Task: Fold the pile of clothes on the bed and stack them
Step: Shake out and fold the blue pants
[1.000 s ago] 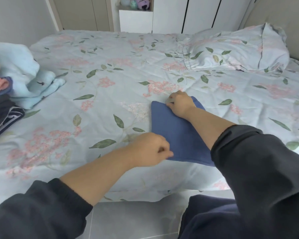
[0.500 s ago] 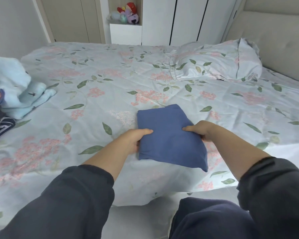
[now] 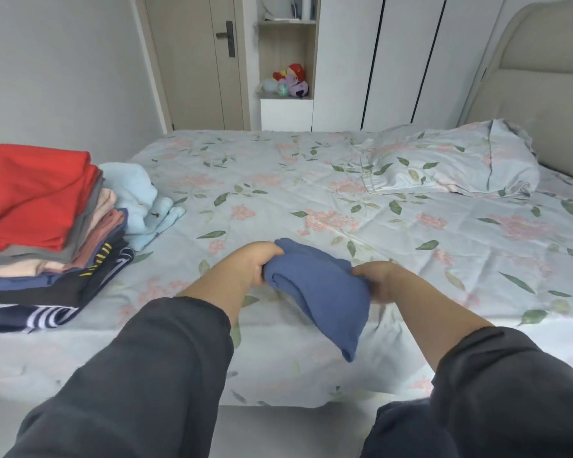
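Note:
A folded blue garment (image 3: 318, 289) is lifted off the floral bed sheet (image 3: 311, 200) near the bed's front edge, one corner drooping down. My left hand (image 3: 255, 262) grips its left side and my right hand (image 3: 374, 279) grips its right side. At the far left stands a stack of folded clothes (image 3: 37, 226), a red piece on top, then grey, pink, blue and dark striped ones below. A light blue fluffy garment (image 3: 139, 200) lies beside the stack.
A pillow (image 3: 444, 163) in the same floral cover lies at the right by the padded headboard (image 3: 536, 81). Behind the bed are white wardrobe doors, a shelf niche with toys (image 3: 288, 82) and a door (image 3: 209, 61).
Both hands took the folded blue garment by its sides and lifted it off the sheet. My view has risen and turned left, bringing the stack into sight.

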The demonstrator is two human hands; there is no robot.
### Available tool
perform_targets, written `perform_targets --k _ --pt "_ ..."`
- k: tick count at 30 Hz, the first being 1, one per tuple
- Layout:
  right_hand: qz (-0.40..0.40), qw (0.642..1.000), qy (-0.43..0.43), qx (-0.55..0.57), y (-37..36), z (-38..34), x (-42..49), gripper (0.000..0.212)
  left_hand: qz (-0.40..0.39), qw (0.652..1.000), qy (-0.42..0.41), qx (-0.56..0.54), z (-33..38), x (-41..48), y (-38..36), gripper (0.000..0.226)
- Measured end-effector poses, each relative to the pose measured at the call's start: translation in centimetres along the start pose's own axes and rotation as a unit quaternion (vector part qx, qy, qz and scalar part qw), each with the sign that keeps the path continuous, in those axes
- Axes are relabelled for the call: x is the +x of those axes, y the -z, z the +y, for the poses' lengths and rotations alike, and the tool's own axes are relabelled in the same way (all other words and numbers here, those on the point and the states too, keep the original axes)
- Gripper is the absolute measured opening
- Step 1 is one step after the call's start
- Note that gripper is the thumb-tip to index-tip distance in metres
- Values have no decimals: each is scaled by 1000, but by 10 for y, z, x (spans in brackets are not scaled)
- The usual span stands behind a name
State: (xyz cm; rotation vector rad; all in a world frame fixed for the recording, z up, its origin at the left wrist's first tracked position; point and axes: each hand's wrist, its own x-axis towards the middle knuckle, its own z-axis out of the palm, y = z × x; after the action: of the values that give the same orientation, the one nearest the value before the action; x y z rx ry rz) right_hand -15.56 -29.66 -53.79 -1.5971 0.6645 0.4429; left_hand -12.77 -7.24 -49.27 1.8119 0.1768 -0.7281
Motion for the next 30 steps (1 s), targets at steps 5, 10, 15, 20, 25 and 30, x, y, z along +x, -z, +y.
perform_targets --k 5,10,15,20,25,30 --pt "63 914 257 -307 -60 -50 -34 81 14 977 -95 189 36 -60 61 34" --pt "-64 753 440 -485 -136 -113 -87 90 -44 903 -143 403 61 -118 107 48" --pt "-182 726 361 -556 -187 -137 -118 12 -26 878 -140 457 58 -169 165 45" --pt "-204 771 390 -460 -236 -158 -142 15 -16 900 -90 426 27 -213 237 38" --pt "-276 764 400 -424 -289 -182 -167 11 -6 914 -35 404 -1 -248 299 30" --pt "-375 788 374 -314 -331 -212 -173 21 101 943 -45 315 -20 -274 378 19"
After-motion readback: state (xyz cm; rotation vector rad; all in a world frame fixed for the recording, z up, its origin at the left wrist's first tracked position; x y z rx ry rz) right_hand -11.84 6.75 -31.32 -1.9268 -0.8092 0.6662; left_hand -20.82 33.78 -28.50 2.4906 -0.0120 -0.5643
